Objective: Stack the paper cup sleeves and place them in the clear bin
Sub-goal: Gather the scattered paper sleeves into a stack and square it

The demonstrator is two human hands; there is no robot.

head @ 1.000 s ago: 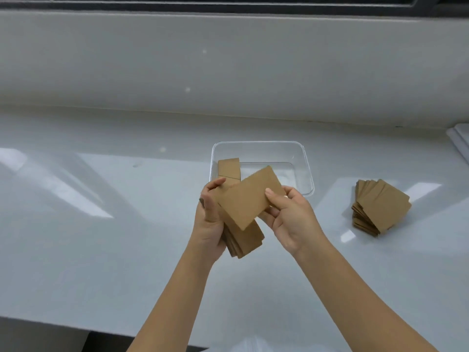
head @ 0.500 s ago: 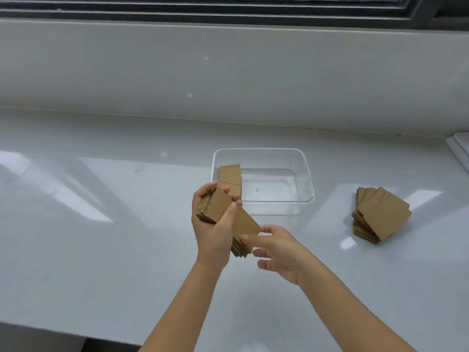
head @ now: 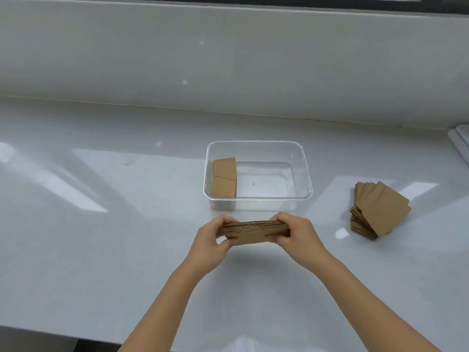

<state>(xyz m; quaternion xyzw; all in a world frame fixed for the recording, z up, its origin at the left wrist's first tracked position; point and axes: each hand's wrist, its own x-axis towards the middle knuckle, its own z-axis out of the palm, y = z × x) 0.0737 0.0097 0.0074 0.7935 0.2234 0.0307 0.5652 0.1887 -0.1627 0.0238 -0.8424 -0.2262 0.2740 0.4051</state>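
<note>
A squared-up stack of brown paper cup sleeves (head: 255, 232) lies sideways between my hands, just in front of the clear bin (head: 299, 199). My left hand (head: 212, 241) grips its left end and my right hand (head: 297, 236) grips its right end. Inside the bin, a packed row of sleeves (head: 224, 177) stands on edge against the left wall; the remainder of the bin floor is bare. A loose, fanned pile of sleeves (head: 378, 210) rests on the white counter to the right of the bin.
The white counter (head: 101, 237) runs back to a pale wall ledge. A white flat object (head: 460, 143) pokes in at the far right edge. The counter's front edge is near the bottom left of the view.
The stack was angled in my left hand with my right hand below it. Now both hands hold it level by its ends, lower and nearer the bin's front.
</note>
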